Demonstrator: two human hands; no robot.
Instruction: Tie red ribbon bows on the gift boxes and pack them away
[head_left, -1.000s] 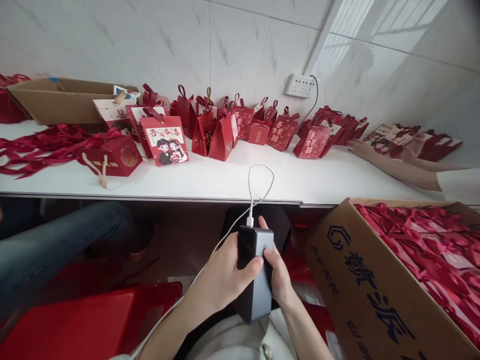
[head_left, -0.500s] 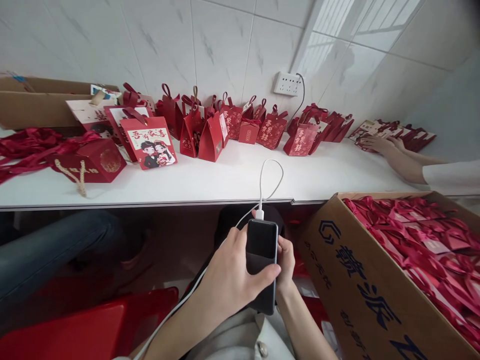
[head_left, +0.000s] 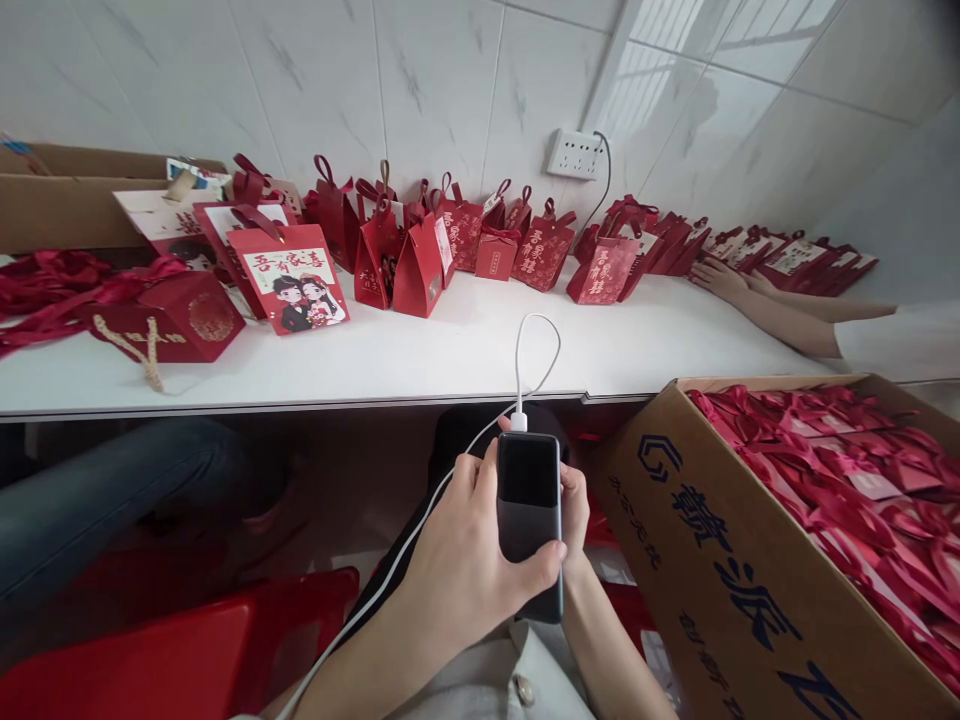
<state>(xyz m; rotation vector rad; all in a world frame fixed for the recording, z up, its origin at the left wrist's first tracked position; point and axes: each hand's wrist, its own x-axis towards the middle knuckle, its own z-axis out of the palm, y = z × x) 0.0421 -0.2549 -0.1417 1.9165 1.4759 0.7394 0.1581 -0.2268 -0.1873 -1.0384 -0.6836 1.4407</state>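
A dark power bank (head_left: pixel 529 535) with a glossy black upper part is held upright over my lap, below the table edge. My left hand (head_left: pixel 465 550) wraps it from the left, its thumb lying across the front. On the far side, my right hand (head_left: pixel 576 510) grips the right edge, and most of its fingers are hidden behind the power bank. A white cable (head_left: pixel 518 380) is plugged into the top end. It loops up in front of the white table (head_left: pixel 450 360), then runs down along my left forearm.
Red gift boxes (head_left: pixel 289 280) with ribbon handles line the table's back. At right stands a cardboard carton (head_left: pixel 675 520) full of red ribboned boxes. Another person's hands (head_left: pixel 724 280) touch boxes at the far right. A wall socket (head_left: pixel 576 155) and red stool (head_left: pixel 150 650) are in view.
The other person's hands have moved left along the row of boxes at the far right. My hands keep their hold on the power bank; the view has shifted slightly.
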